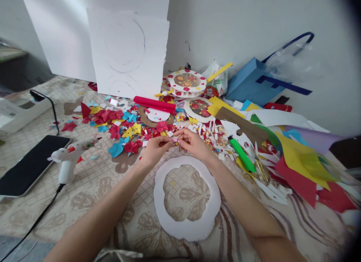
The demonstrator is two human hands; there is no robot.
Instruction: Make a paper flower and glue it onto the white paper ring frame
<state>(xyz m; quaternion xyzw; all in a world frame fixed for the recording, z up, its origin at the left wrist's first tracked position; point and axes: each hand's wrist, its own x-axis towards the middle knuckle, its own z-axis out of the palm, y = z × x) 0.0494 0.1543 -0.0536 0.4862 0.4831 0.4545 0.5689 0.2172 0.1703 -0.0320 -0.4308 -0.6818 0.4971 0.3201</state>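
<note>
In the middle of the table, my left hand and my right hand meet fingertip to fingertip. Between them is a tiny pink paper piece, pinched by both; its shape is too small to make out. Just below my hands a white foam ring with a scalloped inner edge lies flat on the patterned cloth. Paper scraps and small cut flowers in red, yellow and blue spread right behind my fingers, among them a red paper flower left of my left hand.
A white glue gun with its cord and a black phone-like slab are at left. A green cutter, scissors and coloured sheets crowd the right. Behind stand a decorated round lantern, white boards and a blue bag.
</note>
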